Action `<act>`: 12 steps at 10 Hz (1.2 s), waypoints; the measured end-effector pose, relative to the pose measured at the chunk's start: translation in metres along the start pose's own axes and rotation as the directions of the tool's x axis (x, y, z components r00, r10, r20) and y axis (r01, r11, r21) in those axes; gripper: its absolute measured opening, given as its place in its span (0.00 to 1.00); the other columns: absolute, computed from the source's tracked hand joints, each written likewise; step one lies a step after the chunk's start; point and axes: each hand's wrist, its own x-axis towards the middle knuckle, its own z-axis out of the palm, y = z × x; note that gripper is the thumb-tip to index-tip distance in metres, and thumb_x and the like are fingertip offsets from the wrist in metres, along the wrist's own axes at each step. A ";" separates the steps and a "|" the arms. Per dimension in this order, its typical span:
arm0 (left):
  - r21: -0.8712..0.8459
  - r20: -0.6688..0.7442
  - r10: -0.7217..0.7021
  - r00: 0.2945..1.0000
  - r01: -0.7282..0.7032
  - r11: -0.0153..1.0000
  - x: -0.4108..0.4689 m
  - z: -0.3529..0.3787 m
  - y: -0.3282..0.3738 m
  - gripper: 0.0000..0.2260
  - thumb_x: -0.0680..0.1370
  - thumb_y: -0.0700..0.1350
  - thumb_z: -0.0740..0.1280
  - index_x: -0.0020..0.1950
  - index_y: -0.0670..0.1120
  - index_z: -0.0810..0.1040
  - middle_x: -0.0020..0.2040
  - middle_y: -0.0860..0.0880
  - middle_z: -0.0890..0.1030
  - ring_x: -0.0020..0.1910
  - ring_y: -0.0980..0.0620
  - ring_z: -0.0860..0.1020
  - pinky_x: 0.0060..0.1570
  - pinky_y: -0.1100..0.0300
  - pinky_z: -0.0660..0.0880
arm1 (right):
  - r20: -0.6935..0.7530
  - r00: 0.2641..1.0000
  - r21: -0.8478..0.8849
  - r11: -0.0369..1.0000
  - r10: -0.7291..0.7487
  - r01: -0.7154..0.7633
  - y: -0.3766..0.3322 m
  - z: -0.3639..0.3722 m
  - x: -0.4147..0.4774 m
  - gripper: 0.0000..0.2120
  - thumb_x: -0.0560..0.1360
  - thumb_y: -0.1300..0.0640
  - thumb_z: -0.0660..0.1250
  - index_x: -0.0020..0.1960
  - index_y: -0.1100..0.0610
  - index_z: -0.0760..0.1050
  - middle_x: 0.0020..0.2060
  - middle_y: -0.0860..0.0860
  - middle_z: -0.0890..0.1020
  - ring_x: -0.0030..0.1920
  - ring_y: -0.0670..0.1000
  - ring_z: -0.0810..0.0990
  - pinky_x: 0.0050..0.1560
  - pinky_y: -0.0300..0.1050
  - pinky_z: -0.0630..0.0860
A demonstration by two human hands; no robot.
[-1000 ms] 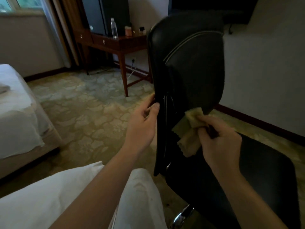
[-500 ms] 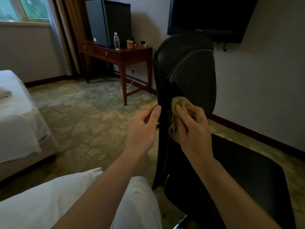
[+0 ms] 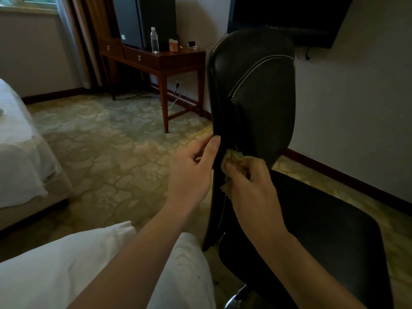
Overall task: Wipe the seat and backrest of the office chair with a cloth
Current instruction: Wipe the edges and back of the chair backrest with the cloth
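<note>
A black office chair stands before me, its backrest (image 3: pixel 263 101) upright and seen nearly edge-on, its seat (image 3: pixel 323 237) spreading to the lower right. My left hand (image 3: pixel 191 172) grips the backrest's near edge, thumb on the front side and fingers behind. My right hand (image 3: pixel 249 184) holds a bunched yellow cloth (image 3: pixel 231 158) and presses it against the lower front of the backrest, just right of my left thumb. Most of the cloth is hidden inside my fingers.
A wooden desk (image 3: pixel 160 61) with a water bottle (image 3: pixel 154 40) and a black box stands behind the chair at the wall. A bed (image 3: pixel 20 152) lies at the left. My white-trousered knees (image 3: pixel 89 268) are at the bottom. A chrome chair base (image 3: pixel 235 297) shows below.
My right hand with the cloth went up the backrest and has come back down a little, staying near the left edge. My left hand keeps its hold on the backrest edge.
</note>
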 end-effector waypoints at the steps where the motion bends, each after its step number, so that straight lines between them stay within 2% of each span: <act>1: 0.004 -0.015 0.003 1.000 -0.003 1.000 -0.001 0.002 -0.003 0.13 0.83 0.53 0.65 0.66 0.53 0.81 0.56 0.59 0.85 0.58 0.62 0.82 0.61 0.53 0.80 | 0.087 0.996 -0.105 0.994 -0.014 0.023 0.003 -0.002 -0.006 0.13 0.77 0.67 0.64 0.58 0.56 0.78 0.52 0.55 0.76 0.51 0.54 0.76 0.47 0.54 0.78; 2: -0.027 0.004 -0.008 1.000 0.008 1.000 -0.003 0.001 -0.008 0.12 0.83 0.52 0.66 0.66 0.55 0.80 0.58 0.59 0.85 0.59 0.60 0.82 0.62 0.51 0.79 | 0.086 0.994 -0.111 0.991 -0.071 0.081 0.006 -0.017 0.000 0.16 0.77 0.62 0.61 0.63 0.59 0.77 0.55 0.57 0.76 0.53 0.54 0.75 0.50 0.48 0.77; 3: -0.067 0.048 -0.041 0.998 0.044 0.997 -0.004 -0.001 -0.011 0.12 0.83 0.51 0.65 0.66 0.55 0.80 0.59 0.56 0.85 0.60 0.57 0.82 0.63 0.49 0.79 | 0.002 0.992 -0.179 0.976 -0.127 0.125 0.002 -0.023 0.013 0.19 0.79 0.58 0.59 0.67 0.61 0.75 0.58 0.61 0.75 0.53 0.56 0.77 0.51 0.45 0.78; 4: -0.092 0.056 -0.069 0.996 0.074 0.993 -0.003 -0.002 -0.009 0.14 0.83 0.52 0.65 0.67 0.53 0.80 0.59 0.55 0.85 0.60 0.56 0.82 0.63 0.50 0.79 | 0.004 0.997 -0.094 0.993 -0.074 0.074 0.000 -0.014 0.023 0.20 0.75 0.67 0.64 0.65 0.58 0.77 0.57 0.59 0.76 0.56 0.56 0.73 0.53 0.49 0.75; 5: -0.103 0.051 -0.074 0.996 0.079 0.992 -0.003 -0.002 -0.009 0.14 0.83 0.52 0.65 0.66 0.53 0.81 0.58 0.55 0.85 0.60 0.55 0.83 0.62 0.50 0.79 | 0.087 0.995 -0.150 0.987 -0.052 0.065 -0.001 -0.011 0.018 0.25 0.73 0.63 0.73 0.68 0.58 0.72 0.60 0.57 0.72 0.57 0.57 0.75 0.51 0.48 0.79; 6: -0.098 0.027 -0.055 0.998 0.057 0.994 -0.005 -0.001 -0.009 0.10 0.82 0.51 0.67 0.63 0.58 0.81 0.58 0.56 0.85 0.60 0.56 0.82 0.63 0.50 0.79 | 0.063 0.992 -0.181 0.977 -0.105 0.115 0.002 -0.011 0.015 0.24 0.73 0.65 0.72 0.67 0.59 0.73 0.60 0.57 0.71 0.57 0.57 0.74 0.51 0.49 0.78; 7: -0.091 0.016 -0.038 0.999 0.039 0.995 -0.006 0.000 -0.009 0.09 0.82 0.51 0.67 0.61 0.60 0.81 0.58 0.57 0.85 0.61 0.57 0.82 0.64 0.49 0.78 | 0.053 0.990 -0.160 0.977 -0.134 0.141 0.007 -0.008 0.012 0.20 0.74 0.69 0.66 0.65 0.60 0.77 0.57 0.58 0.74 0.56 0.57 0.73 0.53 0.51 0.75; 8: -0.078 0.019 -0.032 0.999 0.034 0.996 -0.006 0.000 -0.010 0.09 0.82 0.52 0.67 0.62 0.61 0.80 0.57 0.57 0.85 0.60 0.57 0.82 0.63 0.49 0.78 | 0.196 0.972 -0.261 0.948 -0.132 0.181 0.013 -0.008 0.000 0.22 0.74 0.63 0.71 0.67 0.58 0.75 0.60 0.57 0.74 0.58 0.57 0.74 0.54 0.50 0.79; 9: -0.076 0.017 -0.024 1.000 0.025 0.997 -0.008 0.001 -0.007 0.09 0.82 0.51 0.67 0.61 0.61 0.80 0.57 0.58 0.85 0.60 0.59 0.82 0.64 0.50 0.78 | 0.242 0.967 -0.253 0.956 -0.084 0.147 0.009 -0.011 -0.003 0.19 0.73 0.64 0.70 0.64 0.57 0.78 0.58 0.54 0.76 0.57 0.55 0.74 0.53 0.51 0.79; 10: -0.097 0.011 -0.025 1.000 0.026 0.995 -0.008 0.002 -0.007 0.09 0.82 0.49 0.67 0.60 0.61 0.80 0.57 0.57 0.85 0.60 0.59 0.82 0.64 0.50 0.78 | 0.148 0.987 -0.139 0.987 -0.062 0.082 0.002 -0.025 0.003 0.15 0.75 0.66 0.65 0.59 0.59 0.80 0.54 0.57 0.77 0.52 0.56 0.76 0.49 0.53 0.79; 11: -0.107 0.014 -0.020 1.000 0.021 0.994 -0.009 0.002 -0.008 0.09 0.83 0.48 0.67 0.60 0.61 0.81 0.57 0.56 0.86 0.60 0.58 0.82 0.63 0.50 0.79 | 0.032 0.992 -0.157 0.980 -0.121 0.125 -0.005 -0.035 0.012 0.15 0.77 0.61 0.66 0.63 0.61 0.77 0.58 0.60 0.77 0.54 0.57 0.78 0.54 0.49 0.80; 12: -0.118 0.017 -0.026 1.000 0.028 0.993 -0.010 0.002 -0.009 0.11 0.83 0.48 0.67 0.64 0.57 0.80 0.59 0.55 0.85 0.61 0.56 0.82 0.64 0.49 0.78 | 0.051 0.990 -0.126 0.983 -0.132 0.137 -0.005 -0.023 0.019 0.22 0.74 0.63 0.73 0.65 0.55 0.70 0.59 0.59 0.75 0.56 0.59 0.77 0.53 0.54 0.80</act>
